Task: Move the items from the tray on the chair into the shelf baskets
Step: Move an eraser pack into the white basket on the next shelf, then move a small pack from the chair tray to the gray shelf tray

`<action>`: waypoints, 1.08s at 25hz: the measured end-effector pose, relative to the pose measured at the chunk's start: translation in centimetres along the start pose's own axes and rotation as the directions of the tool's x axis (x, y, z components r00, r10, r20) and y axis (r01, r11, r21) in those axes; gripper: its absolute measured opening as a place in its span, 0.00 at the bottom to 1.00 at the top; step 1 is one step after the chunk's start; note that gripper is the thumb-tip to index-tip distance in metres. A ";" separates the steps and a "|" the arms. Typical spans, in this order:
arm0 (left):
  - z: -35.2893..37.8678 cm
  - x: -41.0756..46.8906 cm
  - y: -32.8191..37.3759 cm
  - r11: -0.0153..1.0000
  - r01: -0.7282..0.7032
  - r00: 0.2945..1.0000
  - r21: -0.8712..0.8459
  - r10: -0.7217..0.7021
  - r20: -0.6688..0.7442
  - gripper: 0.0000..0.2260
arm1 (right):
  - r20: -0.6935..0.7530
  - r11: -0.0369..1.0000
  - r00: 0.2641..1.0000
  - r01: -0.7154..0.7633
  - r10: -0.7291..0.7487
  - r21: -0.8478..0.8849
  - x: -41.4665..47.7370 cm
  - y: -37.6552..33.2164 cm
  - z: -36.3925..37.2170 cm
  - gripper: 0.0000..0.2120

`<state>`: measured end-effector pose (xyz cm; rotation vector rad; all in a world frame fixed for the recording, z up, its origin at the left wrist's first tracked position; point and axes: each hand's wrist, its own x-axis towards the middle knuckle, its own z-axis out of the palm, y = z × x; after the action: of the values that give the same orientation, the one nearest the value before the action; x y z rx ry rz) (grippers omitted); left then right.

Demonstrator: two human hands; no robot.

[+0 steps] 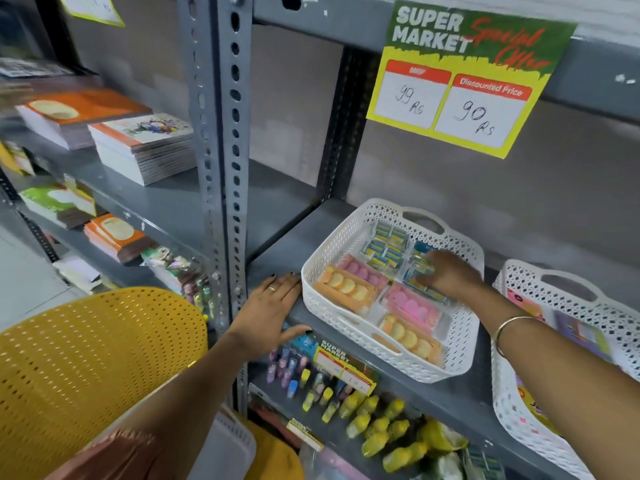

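A white lattice basket (320,292) stands on the grey shelf (277,244), holding orange packs (346,289), pink packs (412,306) and blue-and-yellow packs (384,245). My right hand (446,273) reaches into the basket's far right side, fingers closed on a small blue-and-yellow pack (420,266). My left hand (270,313) lies flat on the shelf's front edge just left of the basket, fingers spread, holding nothing. A corner of the white tray (232,441) shows at the bottom on the yellow chair (86,358).
A second white basket (512,393) with colourful packs sits at the right. Grey slotted uprights (228,168) split the shelving; stacked notebooks (145,147) lie left. Below hang highlighters (294,372) and yellow bottles (381,427). A price sign (464,81) hangs above.
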<state>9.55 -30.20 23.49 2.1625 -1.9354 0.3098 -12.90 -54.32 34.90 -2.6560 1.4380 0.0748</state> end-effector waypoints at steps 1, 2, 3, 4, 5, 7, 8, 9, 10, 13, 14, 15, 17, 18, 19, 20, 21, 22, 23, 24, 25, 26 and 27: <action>-0.2 0.1 0.0 1.000 -0.002 1.000 -0.026 0.002 -0.001 0.40 | -0.161 0.998 0.987 0.004 0.006 0.063 -0.6 -1.2 -0.7 0.21; -0.3 -0.3 0.0 0.999 0.003 1.000 -0.054 -0.004 -0.008 0.39 | -0.321 0.984 0.947 0.040 0.018 0.174 -1.6 -2.9 -1.4 0.18; -0.3 -1.0 -0.1 0.997 0.016 1.000 -0.070 -0.018 -0.023 0.39 | -0.456 0.950 0.890 0.126 0.018 0.284 -2.6 -5.0 -2.0 0.15; -0.2 -2.3 -0.4 0.996 0.034 0.998 -0.078 -0.038 -0.041 0.38 | -0.555 0.902 0.832 0.240 0.000 0.360 -3.7 -7.3 -2.7 0.14; 0.1 -4.1 -0.8 0.995 0.061 0.997 -0.078 -0.065 -0.048 0.36 | -0.624 0.840 0.780 0.362 -0.036 0.404 -5.1 -9.7 -3.4 0.14; 1.5 -9.7 -2.1 0.988 0.137 0.991 -0.067 -0.137 -0.004 0.35 | -0.714 0.668 0.690 0.588 -0.121 0.455 -8.3 -14.4 -3.8 0.15; 2.5 -12.8 -2.7 0.985 0.162 0.987 -0.064 -0.161 0.025 0.34 | -0.746 0.576 0.649 0.671 -0.150 0.468 -10.1 -16.4 -3.5 0.15; 3.4 -16.2 -3.4 0.979 0.191 0.980 -0.067 -0.187 0.062 0.34 | -0.764 0.498 0.619 0.728 -0.183 0.471 -11.8 -18.2 -2.6 0.14; 4.3 -19.3 -4.0 0.971 0.228 0.970 -0.074 -0.219 0.103 0.34 | -0.761 0.441 0.605 0.763 -0.234 0.472 -13.3 -19.8 -0.9 0.14; 6.4 -29.0 -4.6 0.916 0.397 0.890 -0.050 -0.371 0.265 0.35 | -0.560 0.431 0.637 0.771 -0.530 0.469 -16.7 -24.7 8.5 0.14; 7.1 -32.1 -4.4 0.895 0.444 0.859 -0.033 -0.415 0.299 0.35 | -0.440 0.471 0.638 0.767 -0.632 0.435 -17.3 -26.0 12.6 0.14; 7.9 -34.8 -4.0 0.878 0.478 0.833 -0.027 -0.443 0.331 0.35 | -0.294 0.507 0.618 0.776 -0.729 0.376 -17.8 -27.2 17.0 0.14; 9.4 -39.5 -2.9 0.857 0.515 0.801 -0.019 -0.472 0.368 0.35 | 0.073 0.536 0.540 0.792 -0.838 0.294 -18.6 -28.9 25.1 0.14; 10.2 -41.5 -2.2 0.851 0.525 0.794 -0.021 -0.481 0.372 0.35 | 0.251 0.551 0.494 0.784 -0.833 0.286 -19.1 -29.5 28.9 0.15; 10.9 -43.0 -1.6 0.851 0.524 0.793 -0.028 -0.476 0.379 0.35 | 0.380 0.574 0.462 0.771 -0.802 0.276 -19.5 -30.0 31.8 0.16; 11.6 -44.4 -1.1 0.852 0.522 0.793 -0.035 -0.469 0.388 0.36 | 0.454 0.595 0.445 0.758 -0.772 0.269 -20.0 -30.4 34.5 0.17; 12.3 -45.4 -0.7 0.851 0.523 0.788 -0.043 -0.464 0.406 0.36 | 0.493 0.608 0.437 0.749 -0.752 0.264 -20.5 -30.9 36.8 0.17; 13.1 -46.5 -0.4 0.849 0.526 0.781 -0.048 -0.460 0.421 0.36 | 0.518 0.616 0.431 0.744 -0.739 0.259 -21.0 -31.5 39.2 0.19; 13.8 -47.2 -0.2 0.848 0.528 0.775 -0.049 -0.458 0.435 0.36 | 0.529 0.626 0.434 0.734 -0.730 0.261 -21.4 -32.0 41.1 0.20; 14.5 -48.0 0.0 0.846 0.530 0.770 -0.047 -0.458 0.444 0.35 | 0.538 0.641 0.442 0.720 -0.718 0.264 -21.9 -32.4 42.8 0.22; 15.0 -48.5 0.2 0.847 0.530 0.767 -0.044 -0.457 0.451 0.35 | 0.543 0.658 0.457 0.708 -0.705 0.259 -22.3 -32.8 44.1 0.25; 15.6 -48.9 0.3 0.851 0.525 0.770 -0.038 -0.455 0.448 0.36 | 0.539 0.666 0.470 0.702 -0.699 0.251 -22.6 -33.1 45.2 0.27; 16.0 -49.3 0.4 0.856 0.517 0.777 -0.031 -0.453 0.438 0.36 | 0.537 0.666 0.475 0.706 -0.698 0.241 -22.9 -33.4 46.0 0.29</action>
<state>3.89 11.64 -6.61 2.6725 -1.4059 -0.4135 3.14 -11.31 -5.63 -2.6251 0.0853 0.7569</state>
